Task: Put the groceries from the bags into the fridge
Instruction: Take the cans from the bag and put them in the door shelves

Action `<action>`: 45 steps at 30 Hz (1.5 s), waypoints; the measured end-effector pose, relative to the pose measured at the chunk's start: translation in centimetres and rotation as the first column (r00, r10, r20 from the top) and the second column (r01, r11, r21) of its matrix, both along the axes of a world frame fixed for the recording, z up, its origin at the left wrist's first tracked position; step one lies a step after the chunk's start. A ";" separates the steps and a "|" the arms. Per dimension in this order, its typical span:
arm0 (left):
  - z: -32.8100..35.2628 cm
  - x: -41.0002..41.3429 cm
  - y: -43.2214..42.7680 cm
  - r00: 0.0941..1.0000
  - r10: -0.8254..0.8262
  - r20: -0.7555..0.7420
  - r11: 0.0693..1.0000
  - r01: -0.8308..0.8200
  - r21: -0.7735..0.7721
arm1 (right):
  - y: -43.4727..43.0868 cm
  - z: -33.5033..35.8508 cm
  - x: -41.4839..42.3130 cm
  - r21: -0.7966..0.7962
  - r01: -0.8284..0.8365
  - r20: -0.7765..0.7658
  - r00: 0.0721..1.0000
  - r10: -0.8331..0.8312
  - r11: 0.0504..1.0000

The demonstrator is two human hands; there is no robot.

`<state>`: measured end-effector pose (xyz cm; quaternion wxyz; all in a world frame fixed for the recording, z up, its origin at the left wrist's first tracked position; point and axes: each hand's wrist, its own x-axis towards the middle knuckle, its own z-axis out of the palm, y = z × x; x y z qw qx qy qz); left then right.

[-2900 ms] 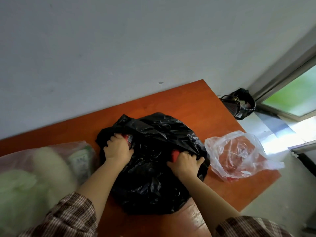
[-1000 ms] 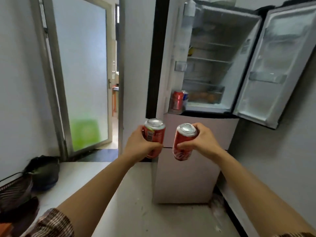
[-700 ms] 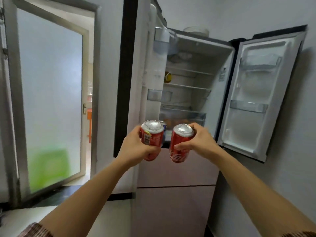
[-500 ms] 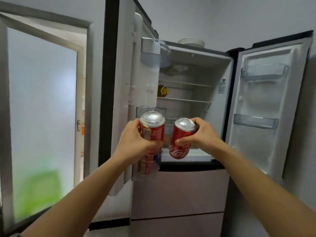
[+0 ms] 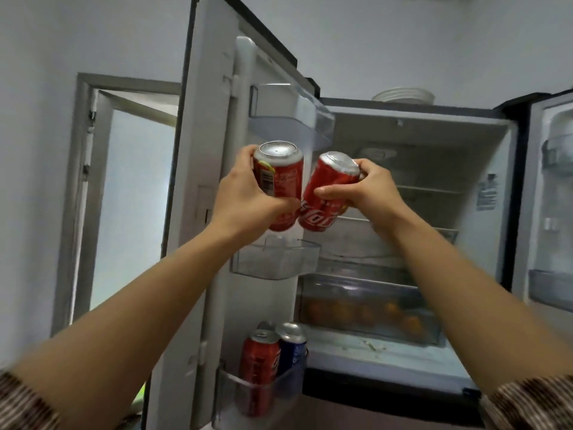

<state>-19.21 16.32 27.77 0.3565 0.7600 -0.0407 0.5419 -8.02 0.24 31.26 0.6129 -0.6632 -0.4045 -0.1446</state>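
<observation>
L hand (image 5: 245,197) grips upright can (image 5: 279,181) | R hand (image 5: 369,187) grips tilted can (image 5: 325,193) | cans maybe touching | fridge (image 5: 403,125) open, far

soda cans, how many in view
4: upright red can in the left hand, tilted red can in the right hand, lower red can and blue can in the bottom door bin; another may hide behind.

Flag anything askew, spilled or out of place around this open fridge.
The red cola can in the right hand leans toward the upright red drink can in the left hand, their lower ends close or touching. Small greenish scraps lie on the white fridge ledge before the clear crisper drawer. Nothing else stands out.
</observation>
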 end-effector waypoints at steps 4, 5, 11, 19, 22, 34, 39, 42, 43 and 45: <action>-0.9 1.4 -0.1 0.960 0.263 -0.097 0.957 -0.247 0.152 | 2.6 -0.3 4.2 -0.086 -0.122 -0.041 0.992 0.118 0.989; -1.2 1.6 0.0 0.931 0.345 -0.119 0.926 -0.317 0.207 | 3.2 -0.6 5.0 -0.135 -0.153 -0.053 0.988 0.147 0.979; -2.3 3.5 0.2 0.836 0.493 -0.242 0.860 -0.427 0.280 | 5.4 -2.2 8.5 -0.328 -0.265 -0.110 0.964 0.242 0.907; -2.0 4.5 0.2 0.732 0.601 -0.321 0.797 -0.520 0.309 | 7.0 -2.9 10.2 -0.412 -0.373 -0.166 0.928 0.334 0.831; -1.8 4.5 0.0 0.713 0.613 -0.340 0.789 -0.527 0.317 | 7.1 -2.9 9.9 -0.445 -0.374 -0.137 0.926 0.351 0.813; -2.8 3.0 -1.5 0.739 0.603 -0.299 0.795 -0.531 0.292 | 6.8 -4.6 8.7 -0.279 -0.093 0.160 0.977 0.142 0.956; -3.2 1.3 -1.5 0.765 0.596 -0.245 0.796 -0.523 0.304 | 6.6 -5.2 6.6 -0.198 0.001 0.254 0.966 0.051 0.980; -3.5 -0.9 -1.4 0.771 0.617 -0.157 0.772 -0.555 0.309 | 6.6 -5.4 3.7 -0.069 0.030 0.368 0.930 -0.002 0.997; -3.7 -1.9 -1.0 0.766 0.630 -0.130 0.758 -0.569 0.319 | 6.7 -5.4 2.4 -0.026 0.024 0.413 0.911 -0.011 0.999; -4.1 -4.4 0.1 0.744 0.662 -0.095 0.723 -0.600 0.343 | 7.5 -5.4 -0.7 0.024 -0.014 0.487 0.873 0.000 1.000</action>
